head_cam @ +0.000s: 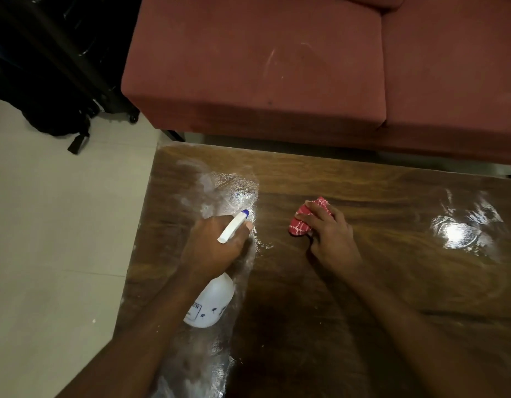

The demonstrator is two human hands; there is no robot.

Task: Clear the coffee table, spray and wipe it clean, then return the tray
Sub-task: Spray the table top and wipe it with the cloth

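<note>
Head view: my left hand (212, 245) grips the neck of the white plastic spray bottle (210, 304), fingers curled round it, blue-tipped nozzle (245, 213) aimed far over the dark brown wooden coffee table (363, 282). My right hand (330, 235), just right of it, presses the bunched red checked cloth (301, 222) onto the tabletop, fingers curled over it. Wet film (234, 191) shines at far left. Maroon fabric sofa (306, 67) beyond the far edge.

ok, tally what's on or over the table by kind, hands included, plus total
spray bottle: 1, gripped by the left hand
red cloth: 1, held by the right hand
hands: 2
total: 4
</note>
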